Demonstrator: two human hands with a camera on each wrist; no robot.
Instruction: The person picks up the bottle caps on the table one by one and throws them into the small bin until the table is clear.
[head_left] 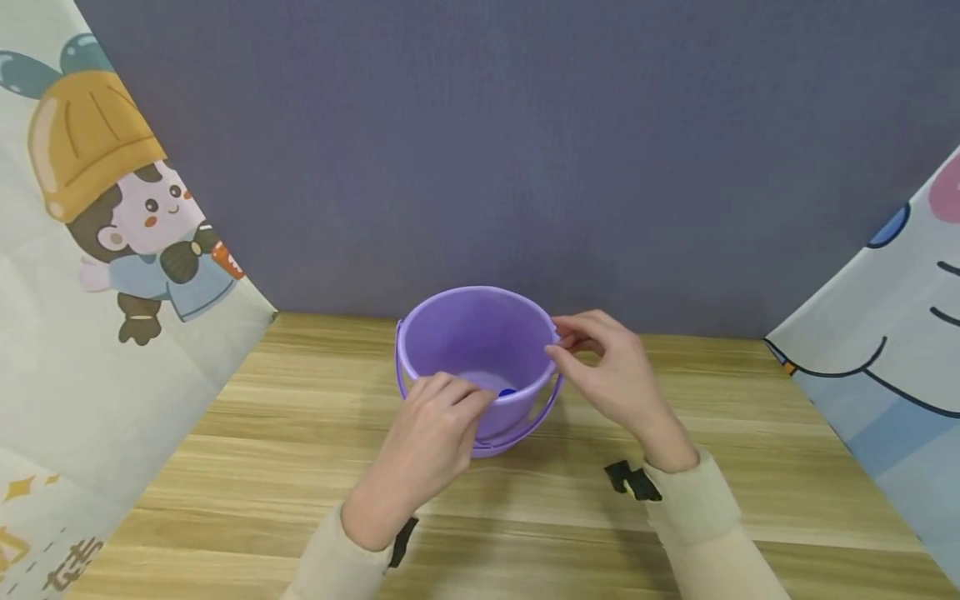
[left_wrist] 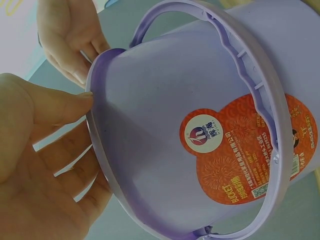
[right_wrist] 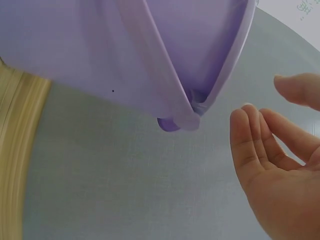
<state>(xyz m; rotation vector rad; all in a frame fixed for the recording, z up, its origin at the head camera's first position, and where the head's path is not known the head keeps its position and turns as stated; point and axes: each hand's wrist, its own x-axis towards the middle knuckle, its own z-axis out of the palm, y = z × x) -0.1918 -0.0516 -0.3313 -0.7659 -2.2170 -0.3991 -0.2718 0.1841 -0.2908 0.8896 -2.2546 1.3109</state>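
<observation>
A purple plastic bucket [head_left: 480, 325] stands upright on the wooden table, its handle [head_left: 536, 421] hanging down across the front. Over the near rim my left hand [head_left: 431, 433] grips the edge, thumb [left_wrist: 65, 106] on the outer side and fingers past the rim, as the left wrist view shows. Beside the right part of the rim hovers my right hand [head_left: 611, 367]; in the right wrist view its fingers [right_wrist: 250, 140] and thumb are apart from the bucket, with nothing between them. A small blue thing [head_left: 507, 392] shows inside the bucket, mostly hidden by the near wall.
The wood-grain table [head_left: 300, 467] runs back to a grey-blue panel [head_left: 487, 150]. Cartoon-printed cloths hang at the left [head_left: 75, 358] and right [head_left: 892, 350]. A red-orange label [left_wrist: 230, 160] is stuck on the bucket's outside. Black pieces [head_left: 633, 481] stick out by the sleeves.
</observation>
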